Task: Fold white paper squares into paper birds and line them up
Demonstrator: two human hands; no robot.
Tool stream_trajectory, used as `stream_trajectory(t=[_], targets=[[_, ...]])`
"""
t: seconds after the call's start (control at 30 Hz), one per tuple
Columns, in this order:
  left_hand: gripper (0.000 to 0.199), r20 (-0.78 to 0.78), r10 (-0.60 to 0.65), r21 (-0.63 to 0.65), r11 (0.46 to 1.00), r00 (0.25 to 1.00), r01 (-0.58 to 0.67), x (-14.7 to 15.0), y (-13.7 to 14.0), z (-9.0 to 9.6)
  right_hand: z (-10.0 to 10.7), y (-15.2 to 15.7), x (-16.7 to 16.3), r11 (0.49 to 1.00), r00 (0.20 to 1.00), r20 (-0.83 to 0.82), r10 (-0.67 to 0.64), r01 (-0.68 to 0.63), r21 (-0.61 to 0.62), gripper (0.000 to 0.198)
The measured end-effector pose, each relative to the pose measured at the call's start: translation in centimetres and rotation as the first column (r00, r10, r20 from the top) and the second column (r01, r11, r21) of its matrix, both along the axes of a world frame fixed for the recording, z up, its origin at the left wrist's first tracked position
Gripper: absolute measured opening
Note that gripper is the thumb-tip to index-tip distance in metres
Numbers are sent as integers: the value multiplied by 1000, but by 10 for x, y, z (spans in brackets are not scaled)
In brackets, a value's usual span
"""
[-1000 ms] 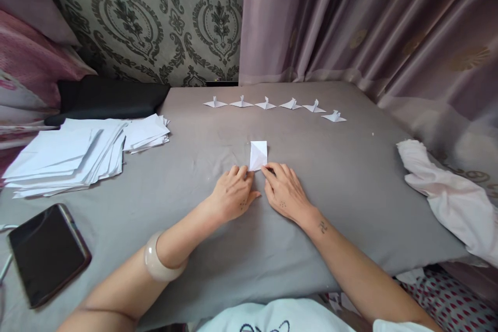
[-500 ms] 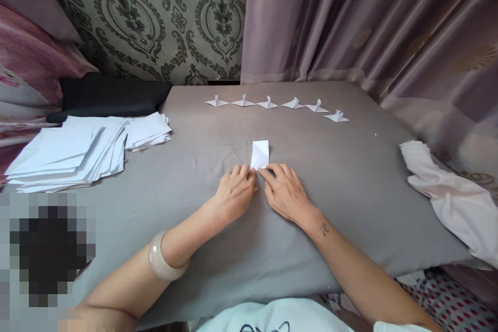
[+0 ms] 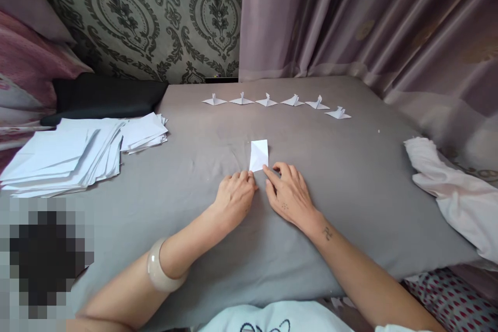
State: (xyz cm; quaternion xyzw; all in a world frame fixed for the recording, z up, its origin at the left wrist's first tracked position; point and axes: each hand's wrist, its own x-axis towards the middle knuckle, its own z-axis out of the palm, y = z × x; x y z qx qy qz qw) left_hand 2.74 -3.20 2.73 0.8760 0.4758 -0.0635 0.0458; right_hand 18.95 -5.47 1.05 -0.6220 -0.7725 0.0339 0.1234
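A small folded piece of white paper [image 3: 259,154] lies flat on the grey cloth, with a crease running across it. At its lower left corner is my left hand [image 3: 235,194], fingers curled together and closed on the paper's edge. My right hand [image 3: 288,190] rests at the lower right corner; its index fingertip touches the paper, and its fingers are apart with nothing held. Beyond the paper, several folded paper cranes [image 3: 266,100] stand in a row across the far part of the table.
To the left lie a large stack of white paper [image 3: 58,153] and a smaller stack of paper [image 3: 143,132]. Behind them is a black folded item [image 3: 109,96]. A crumpled white cloth [image 3: 451,187] sits at the right edge of the grey-covered table [image 3: 369,192].
My right index finger has slid rightward along the paper's near edge to its right corner. The left hand stays at the left corner. The view has shifted slightly.
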Motion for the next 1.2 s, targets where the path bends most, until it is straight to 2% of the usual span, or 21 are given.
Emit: stream_trajectory(t=[0.23,0.33,0.4,0.47,0.53,0.7,0.77,0.87,0.97,1.1,1.2], targets=[[30,118,28,-51,998,993,-22,-7,8,6,0,1,-1,1000,1000,22,-21,21,16,40],[28,303,115,-58,993,946,-102,-12,18,-4,-1,2,-1,1000,1000,14,-18,18,25,39],[23,448,144,8,986,882,-166,-16,25,-16,-2,3,0,999,1000,-5,-19,19,33,37],[31,538,92,57,988,838,-146,-19,30,-28,-3,5,2,999,999,-27,-23,24,40,34],[39,575,63,44,993,816,-108,-21,34,-35,-4,6,2,998,998,-55,-35,38,48,33],[49,623,-23,59,998,782,-17,-19,32,-39,-9,11,2,992,975,-202,-97,112,65,44],[50,630,-87,95,995,772,34,-17,30,-40,-10,15,2,985,943,-303,-141,163,48,44],[49,637,-151,128,988,756,90,-16,30,-42,-11,23,6,974,872,-451,-190,224,23,31],[47,625,-161,173,983,764,65,-17,31,-41,-15,31,13,976,816,-557,-153,213,43,24],[36,504,-169,323,946,847,-3,-18,31,-32,-23,38,20,989,654,-746,-125,138,-45,24],[30,352,-189,390,920,917,40,-18,28,-26,-27,42,21,987,533,-831,-158,80,-137,24]])
